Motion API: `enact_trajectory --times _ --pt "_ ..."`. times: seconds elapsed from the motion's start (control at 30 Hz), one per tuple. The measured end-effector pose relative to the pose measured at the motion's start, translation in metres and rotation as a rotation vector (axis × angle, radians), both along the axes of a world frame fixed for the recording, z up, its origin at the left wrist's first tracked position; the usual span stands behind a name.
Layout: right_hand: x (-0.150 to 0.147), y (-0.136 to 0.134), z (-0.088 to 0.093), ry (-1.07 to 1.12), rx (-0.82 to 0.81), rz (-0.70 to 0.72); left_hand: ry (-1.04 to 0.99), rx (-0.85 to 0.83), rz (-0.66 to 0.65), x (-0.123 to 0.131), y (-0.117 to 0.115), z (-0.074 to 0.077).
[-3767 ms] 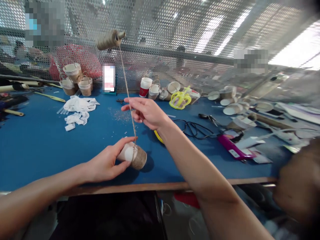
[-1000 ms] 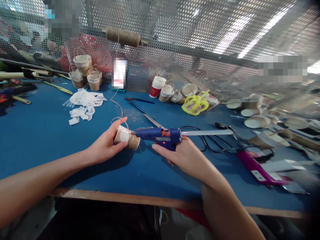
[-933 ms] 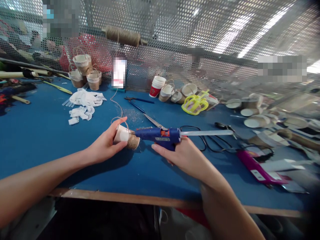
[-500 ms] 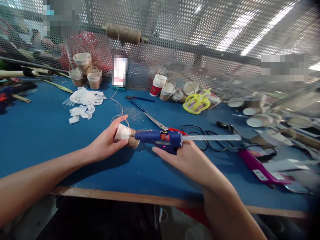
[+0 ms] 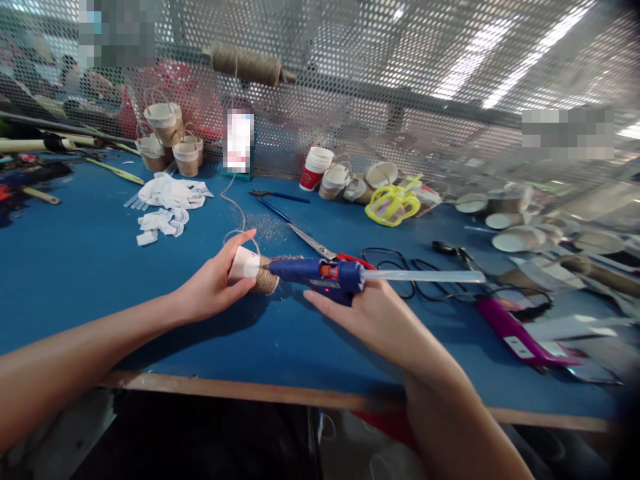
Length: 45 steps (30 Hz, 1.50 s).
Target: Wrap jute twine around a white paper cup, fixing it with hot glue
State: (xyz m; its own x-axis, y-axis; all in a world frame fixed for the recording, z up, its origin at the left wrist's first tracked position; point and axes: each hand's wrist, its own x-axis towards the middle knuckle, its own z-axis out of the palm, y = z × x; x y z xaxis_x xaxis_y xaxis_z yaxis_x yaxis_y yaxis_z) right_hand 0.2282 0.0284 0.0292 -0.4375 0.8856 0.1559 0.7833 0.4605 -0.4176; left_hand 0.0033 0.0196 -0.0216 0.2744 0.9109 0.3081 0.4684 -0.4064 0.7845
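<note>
My left hand (image 5: 217, 283) is closed around the white end of a paper cup (image 5: 243, 264) lying on its side. Brown twine (image 5: 267, 281) is wound about the cup's other end, and a loose strand runs from it back along the table. In my right hand (image 5: 373, 313) is a blue hot glue gun (image 5: 315, 272), its red light lit. A long clear glue stick (image 5: 425, 275) sticks out of the gun's rear. The gun's nozzle points left at the edge of the twine winding; whether it touches cannot be made out.
Scissors (image 5: 315, 241) and pliers (image 5: 280, 197) lie beyond the gun. Twine-wrapped cups (image 5: 187, 159) stand at back left, near crumpled white paper (image 5: 173, 193). A twine spool (image 5: 245, 65) hangs above a phone (image 5: 239, 141). Rightward are black cables (image 5: 390, 257) and a purple power strip (image 5: 525, 337).
Almost nothing differs. Both hands, the cup and the glue gun keep their places; the view has shifted very slightly.
</note>
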Motion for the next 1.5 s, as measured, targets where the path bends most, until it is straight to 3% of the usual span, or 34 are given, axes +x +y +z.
enact_trajectory --times 0.33,0.8,1.23,1.5 --pt "-0.003 -0.003 0.011 -0.080 -0.058 0.070 0.016 0.013 -0.008 -0.001 0.002 0.001" --pt "-0.001 -0.002 0.005 -0.060 -0.061 0.066 0.015 0.003 0.001 0.000 0.001 0.001" --pt "-0.003 -0.001 0.009 0.044 -0.007 -0.003 -0.004 -0.043 -0.077 -0.003 -0.003 -0.001" --pt "0.000 0.000 0.008 0.033 -0.079 0.021 0.018 -0.011 -0.098 -0.004 -0.003 -0.001"
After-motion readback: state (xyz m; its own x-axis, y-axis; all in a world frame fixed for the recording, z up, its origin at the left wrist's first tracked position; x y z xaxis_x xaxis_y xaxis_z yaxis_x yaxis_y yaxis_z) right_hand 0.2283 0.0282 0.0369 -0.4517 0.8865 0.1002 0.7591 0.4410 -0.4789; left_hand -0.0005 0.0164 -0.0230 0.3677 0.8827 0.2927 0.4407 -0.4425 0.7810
